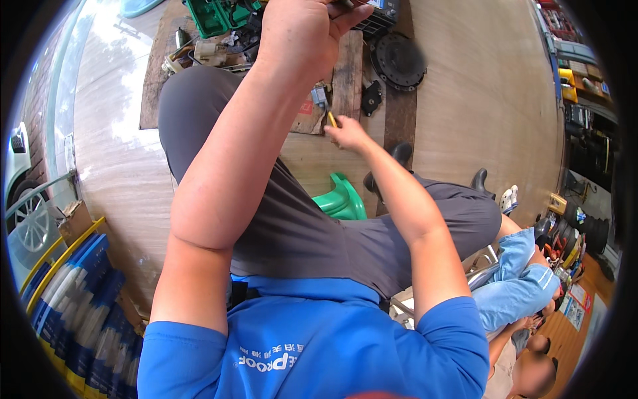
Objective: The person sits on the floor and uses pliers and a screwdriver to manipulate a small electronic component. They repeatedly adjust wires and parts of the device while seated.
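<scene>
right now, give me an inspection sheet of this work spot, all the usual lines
surface: pale wood-grain floor with a brown mat laid on it
job's things: small yellow-handled tool at the right hand; what the left hand grips is hidden
clutter: green toolbox, round black disc part, small black part, wooden plank, green plastic stool
grippers: left hand closed in a fist; right hand pinching the tool
cables: nothing seen
surroundings: stacked blue boxes lower left, car wheel far left, another person's legs in light jeans at right
</scene>
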Demonstrator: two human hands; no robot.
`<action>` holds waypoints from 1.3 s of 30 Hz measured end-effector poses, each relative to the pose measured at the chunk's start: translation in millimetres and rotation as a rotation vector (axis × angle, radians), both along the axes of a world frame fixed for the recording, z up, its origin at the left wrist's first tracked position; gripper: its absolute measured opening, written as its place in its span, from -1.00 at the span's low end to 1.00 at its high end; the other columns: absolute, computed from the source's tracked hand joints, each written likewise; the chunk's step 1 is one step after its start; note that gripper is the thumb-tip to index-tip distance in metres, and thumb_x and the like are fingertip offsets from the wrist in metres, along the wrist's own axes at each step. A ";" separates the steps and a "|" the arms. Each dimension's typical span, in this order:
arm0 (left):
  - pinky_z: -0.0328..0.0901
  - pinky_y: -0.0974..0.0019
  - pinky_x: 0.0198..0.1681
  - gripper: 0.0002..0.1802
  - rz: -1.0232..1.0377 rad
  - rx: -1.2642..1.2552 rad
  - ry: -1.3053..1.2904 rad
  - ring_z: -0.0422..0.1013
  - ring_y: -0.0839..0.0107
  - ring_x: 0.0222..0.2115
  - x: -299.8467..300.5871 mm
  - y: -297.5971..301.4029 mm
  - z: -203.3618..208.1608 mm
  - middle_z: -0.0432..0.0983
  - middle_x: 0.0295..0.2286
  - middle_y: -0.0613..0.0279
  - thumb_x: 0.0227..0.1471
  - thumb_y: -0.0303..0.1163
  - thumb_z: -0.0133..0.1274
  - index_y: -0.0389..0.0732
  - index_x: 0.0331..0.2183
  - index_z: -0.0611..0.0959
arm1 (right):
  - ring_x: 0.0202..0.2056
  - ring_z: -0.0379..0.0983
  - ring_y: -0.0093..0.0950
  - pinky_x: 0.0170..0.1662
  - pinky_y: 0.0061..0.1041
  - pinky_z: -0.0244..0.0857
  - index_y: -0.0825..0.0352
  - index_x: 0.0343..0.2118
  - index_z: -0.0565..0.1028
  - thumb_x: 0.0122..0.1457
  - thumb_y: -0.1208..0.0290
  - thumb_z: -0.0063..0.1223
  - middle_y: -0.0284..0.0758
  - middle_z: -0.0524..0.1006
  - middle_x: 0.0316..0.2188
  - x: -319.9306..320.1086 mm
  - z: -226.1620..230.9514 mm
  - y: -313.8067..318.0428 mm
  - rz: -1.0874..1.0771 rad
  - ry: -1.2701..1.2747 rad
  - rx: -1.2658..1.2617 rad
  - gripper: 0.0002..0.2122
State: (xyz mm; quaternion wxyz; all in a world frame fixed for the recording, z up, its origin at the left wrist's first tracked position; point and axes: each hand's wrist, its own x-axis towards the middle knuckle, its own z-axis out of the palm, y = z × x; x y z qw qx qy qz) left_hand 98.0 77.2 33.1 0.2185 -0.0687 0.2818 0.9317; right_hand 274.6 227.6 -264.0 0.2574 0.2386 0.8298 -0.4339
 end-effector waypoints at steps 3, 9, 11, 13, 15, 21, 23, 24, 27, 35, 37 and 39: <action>0.56 0.19 -0.26 -0.81 -0.004 -0.021 0.009 0.57 0.21 -0.30 -0.1 1.5 -0.7 0.55 -0.29 0.08 0.20 -0.60 -0.05 -0.27 -0.13 0.45 | -0.14 0.59 -0.19 -0.07 -0.30 0.44 0.49 0.04 0.48 0.14 0.13 0.23 -0.01 0.63 -0.19 -11.5 35.8 25.2 0.027 0.181 0.146 -0.46; 0.51 0.13 -0.13 -0.74 -0.039 -0.056 0.008 0.55 0.18 -0.23 6.5 2.3 -1.3 0.56 -0.21 0.05 0.23 -0.53 -0.03 -0.29 -0.03 0.44 | -0.07 0.56 -0.31 0.02 -0.37 0.40 0.45 0.02 0.52 0.21 0.25 0.15 -0.08 0.62 -0.11 -10.4 163.4 70.7 -0.017 0.135 0.020 -0.59; 0.52 -0.03 -0.08 -0.57 -0.073 -0.052 0.113 0.51 -0.04 -0.10 6.7 4.0 -3.7 0.50 -0.11 -0.10 0.23 -0.56 -0.07 -0.32 0.11 0.28 | -0.09 0.56 -0.35 0.01 -0.38 0.40 0.43 0.02 0.52 0.22 0.27 0.14 -0.10 0.62 -0.12 8.9 202.3 80.9 0.006 0.202 0.043 -0.61; 0.51 -0.03 -0.05 -0.53 -0.099 -0.089 0.034 0.51 -0.06 -0.07 14.8 12.3 4.0 0.50 -0.07 -0.13 0.21 -0.58 -0.05 -0.32 0.14 0.27 | -0.08 0.57 -0.33 0.01 -0.37 0.41 0.41 0.01 0.54 0.19 0.25 0.18 -0.10 0.62 -0.13 25.0 245.0 79.2 -0.126 0.087 -0.049 -0.60; 0.46 -0.04 0.02 -0.53 -0.195 -0.108 0.053 0.49 -0.06 -0.03 23.6 23.3 1.9 0.48 -0.01 -0.17 0.22 -0.56 -0.06 -0.30 0.14 0.28 | -0.10 0.53 -0.48 0.00 -0.40 0.42 0.38 0.04 0.53 0.23 0.28 0.14 -0.21 0.63 -0.14 40.8 248.7 87.4 0.002 0.303 -0.007 -0.62; 0.40 0.06 0.07 -0.60 -0.467 -0.088 0.214 0.46 0.07 -0.01 68.1 61.7 -30.6 0.47 0.00 -0.03 0.24 -0.53 -0.02 -0.24 0.09 0.35 | -0.40 0.53 -0.52 -0.37 -0.44 0.49 0.36 -0.06 0.49 0.35 0.03 -0.01 -0.29 0.59 -0.33 27.3 266.9 77.1 -0.437 0.526 -0.644 -0.58; 0.42 0.12 0.05 -0.64 -0.475 -0.135 0.288 0.47 0.19 -0.03 78.9 61.0 -37.8 0.49 -0.06 0.05 0.24 -0.58 -0.05 -0.24 0.06 0.39 | -0.44 0.53 -0.49 -0.41 -0.42 0.49 0.36 -0.15 0.48 0.34 -0.09 -0.07 -0.29 0.57 -0.37 20.8 256.3 72.9 -0.410 0.507 -0.814 -0.52; 0.43 0.16 0.03 -0.65 -0.482 -0.136 0.336 0.48 0.24 -0.05 87.5 64.5 -37.8 0.49 -0.09 0.09 0.24 -0.60 -0.04 -0.25 0.05 0.41 | -0.44 0.54 -0.49 -0.43 -0.42 0.49 0.35 -0.17 0.48 0.33 -0.14 -0.10 -0.28 0.56 -0.39 28.2 264.1 72.4 -0.407 0.475 -0.857 -0.49; 0.42 0.28 0.02 -0.63 -0.546 -0.210 0.396 0.47 0.29 -0.06 102.0 79.1 -39.6 0.49 -0.09 0.09 0.24 -0.60 -0.03 -0.28 0.08 0.41 | -0.51 0.54 -0.46 -0.50 -0.43 0.46 0.34 -0.21 0.49 0.33 -0.18 -0.15 -0.25 0.56 -0.42 42.9 275.5 73.0 -0.401 0.470 -0.897 -0.46; 0.36 0.22 0.11 -0.62 -0.605 -0.228 0.509 0.45 0.21 -0.01 112.9 84.7 -32.0 0.47 -0.02 -0.02 0.25 -0.61 -0.07 -0.33 0.10 0.40 | -0.63 0.48 -0.54 -0.59 -0.54 0.36 0.34 -0.31 0.54 0.31 0.33 0.05 -0.35 0.53 -0.59 53.9 272.6 75.9 -0.370 0.541 -0.815 -0.83; 0.39 0.24 0.08 -0.61 -0.613 -0.208 0.505 0.47 0.21 -0.02 111.5 86.2 -34.7 0.49 -0.02 -0.02 0.26 -0.59 -0.06 -0.32 0.11 0.40 | -0.63 0.47 -0.56 -0.59 -0.54 0.35 0.36 -0.35 0.55 0.29 0.40 0.04 -0.36 0.53 -0.60 53.4 269.7 77.7 -0.386 0.552 -0.782 -0.85; 0.41 0.25 0.06 -0.60 -0.635 -0.183 0.488 0.46 0.22 -0.01 108.5 86.2 -33.4 0.49 -0.01 -0.02 0.26 -0.56 -0.05 -0.30 0.12 0.40 | -0.63 0.47 -0.57 -0.59 -0.54 0.35 0.37 -0.37 0.56 0.28 0.44 0.03 -0.37 0.54 -0.61 53.9 275.0 77.7 -0.388 0.555 -0.719 -0.86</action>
